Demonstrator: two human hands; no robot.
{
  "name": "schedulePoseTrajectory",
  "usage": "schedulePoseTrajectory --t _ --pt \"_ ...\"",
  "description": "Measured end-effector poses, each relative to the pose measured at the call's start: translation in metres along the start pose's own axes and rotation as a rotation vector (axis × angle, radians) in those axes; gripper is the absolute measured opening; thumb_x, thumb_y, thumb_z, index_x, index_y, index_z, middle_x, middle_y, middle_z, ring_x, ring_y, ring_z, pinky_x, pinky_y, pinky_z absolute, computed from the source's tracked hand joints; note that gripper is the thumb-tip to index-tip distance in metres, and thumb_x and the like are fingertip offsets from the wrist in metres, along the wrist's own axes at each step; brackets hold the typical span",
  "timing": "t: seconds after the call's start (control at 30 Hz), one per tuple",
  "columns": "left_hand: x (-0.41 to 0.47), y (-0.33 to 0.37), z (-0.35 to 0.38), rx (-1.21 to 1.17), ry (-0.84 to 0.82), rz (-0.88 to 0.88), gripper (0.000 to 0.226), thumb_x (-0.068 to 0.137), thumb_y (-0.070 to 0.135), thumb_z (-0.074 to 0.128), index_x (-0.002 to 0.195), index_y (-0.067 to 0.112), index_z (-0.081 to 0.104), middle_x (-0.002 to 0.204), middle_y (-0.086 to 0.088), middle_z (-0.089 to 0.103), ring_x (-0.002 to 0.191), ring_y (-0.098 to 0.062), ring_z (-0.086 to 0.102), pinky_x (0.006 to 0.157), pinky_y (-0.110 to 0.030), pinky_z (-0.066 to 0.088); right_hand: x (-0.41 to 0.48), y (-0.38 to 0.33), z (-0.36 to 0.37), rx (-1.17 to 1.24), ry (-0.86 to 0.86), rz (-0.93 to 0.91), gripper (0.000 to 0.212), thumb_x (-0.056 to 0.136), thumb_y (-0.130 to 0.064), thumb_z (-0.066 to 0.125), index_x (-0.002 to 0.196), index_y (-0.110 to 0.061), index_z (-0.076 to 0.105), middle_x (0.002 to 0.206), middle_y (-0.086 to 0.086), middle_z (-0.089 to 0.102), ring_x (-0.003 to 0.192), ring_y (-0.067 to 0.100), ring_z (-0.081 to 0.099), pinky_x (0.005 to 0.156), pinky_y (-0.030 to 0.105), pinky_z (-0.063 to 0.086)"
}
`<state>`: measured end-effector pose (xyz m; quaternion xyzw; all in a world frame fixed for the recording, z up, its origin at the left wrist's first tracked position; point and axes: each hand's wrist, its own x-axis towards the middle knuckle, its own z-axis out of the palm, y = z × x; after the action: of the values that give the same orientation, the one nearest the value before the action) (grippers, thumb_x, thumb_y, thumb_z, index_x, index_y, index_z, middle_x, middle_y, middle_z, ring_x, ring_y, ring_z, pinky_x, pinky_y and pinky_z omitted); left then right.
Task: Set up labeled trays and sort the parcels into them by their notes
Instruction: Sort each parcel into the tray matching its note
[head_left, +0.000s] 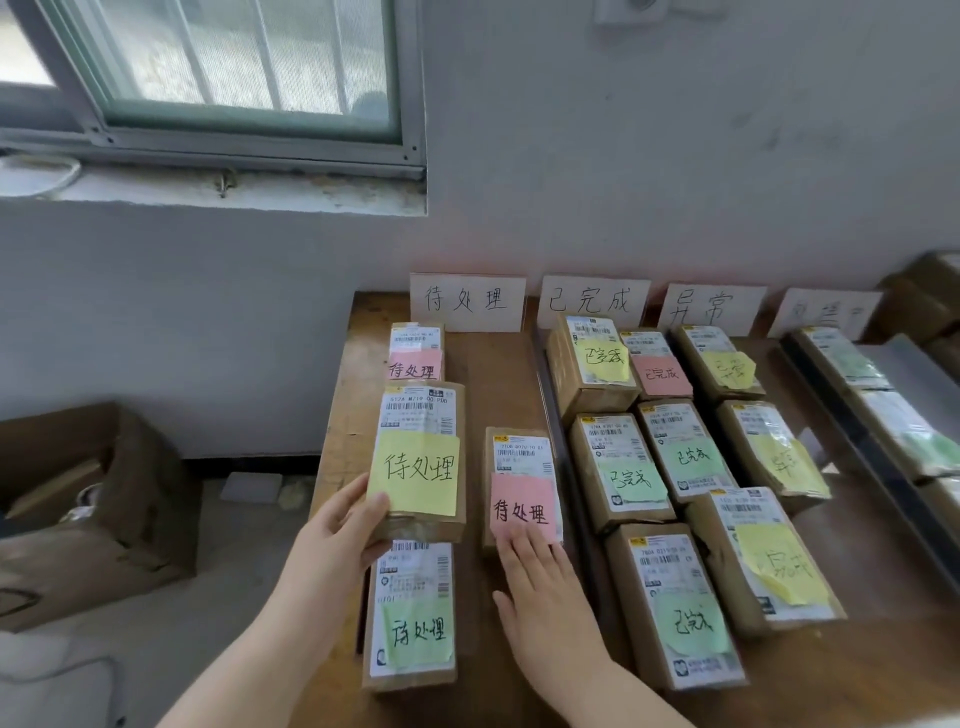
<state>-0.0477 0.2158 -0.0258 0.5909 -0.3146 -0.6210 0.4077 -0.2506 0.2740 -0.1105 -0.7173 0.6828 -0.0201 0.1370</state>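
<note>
Left hand grips the yellow-note parcel at its near left corner. Right under the grip lies the green-note parcel, so there's no way down there. Beyond the grip a small pink-note parcel closes the far end. Outward of the grip the table edge drops to open air. Inward there's just a thin gap, then the right hand flat on the near pink-note parcel, a dark tray edge past it. Beyond that parcel, bare wood runs up to the label card
</note>
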Motion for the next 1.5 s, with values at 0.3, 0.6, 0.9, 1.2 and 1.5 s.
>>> schedulePoseTrajectory --t 0.3,0.6,0.9,1.2,1.5 --pt "0.01 0.003 -0.021 -0.07 0.05 0.004 0.032 0.094 0.022 0.054 0.127 0.022 0.055 0.104 0.0 0.073 0.101 -0.021 0.067 0.092 -0.043 0.051 0.101 0.006 -0.028 -0.18 -0.054 -0.027 0.063 0.102 -0.038 0.026 0.152 -0.008 0.002 0.16 0.01 -0.002 0.147 0.025 -0.01 0.117 0.038 -0.01" --pt "0.033 0.01 -0.033 -0.164 0.12 0.011 0.032 0.094 0.017 0.051 0.125 0.014 0.056 0.107 -0.008 0.072 0.102 -0.027 0.066 0.093 -0.044 0.047 0.193 0.021 -0.046 -0.161 -0.064 -0.024 0.061 0.103 -0.033 0.026 0.152 -0.008 0.001 0.16 0.01 -0.006 0.147 0.024 -0.012 0.12 0.04 -0.006" --pt "0.029 0.012 0.003 -0.122 0.009 -0.064 0.038 0.091 0.018 0.056 0.129 0.016 0.053 0.103 -0.006 0.073 0.098 -0.025 0.068 0.089 -0.041 0.05 0.174 0.02 -0.068 0.422 0.0 0.059 0.053 0.103 -0.037 0.026 0.152 -0.016 0.02 0.16 -0.001 0.013 0.147 0.011 0.002 0.12 0.03 0.004" --pt "0.021 -0.001 0.076 -0.071 -0.103 -0.169 0.027 0.094 0.016 0.056 0.121 0.02 0.058 0.109 -0.002 0.071 0.106 -0.016 0.063 0.096 -0.034 0.047 0.051 0.017 -0.088 1.006 0.087 0.157 0.05 0.093 -0.05 0.032 0.14 -0.035 0.039 0.146 -0.021 0.036 0.133 -0.012 0.028 0.112 0.016 0.025" --pt "0.045 -0.044 0.115 0.071 -0.017 -0.221 0.038 0.1 0.019 0.049 0.138 0.019 0.047 0.121 -0.001 0.063 0.106 -0.011 0.057 0.084 -0.026 0.045 0.049 0.036 -0.055 0.596 -0.166 0.165 0.055 0.101 -0.033 0.038 0.152 -0.029 0.015 0.158 -0.016 -0.009 0.146 0.006 0.004 0.113 0.021 0.013"
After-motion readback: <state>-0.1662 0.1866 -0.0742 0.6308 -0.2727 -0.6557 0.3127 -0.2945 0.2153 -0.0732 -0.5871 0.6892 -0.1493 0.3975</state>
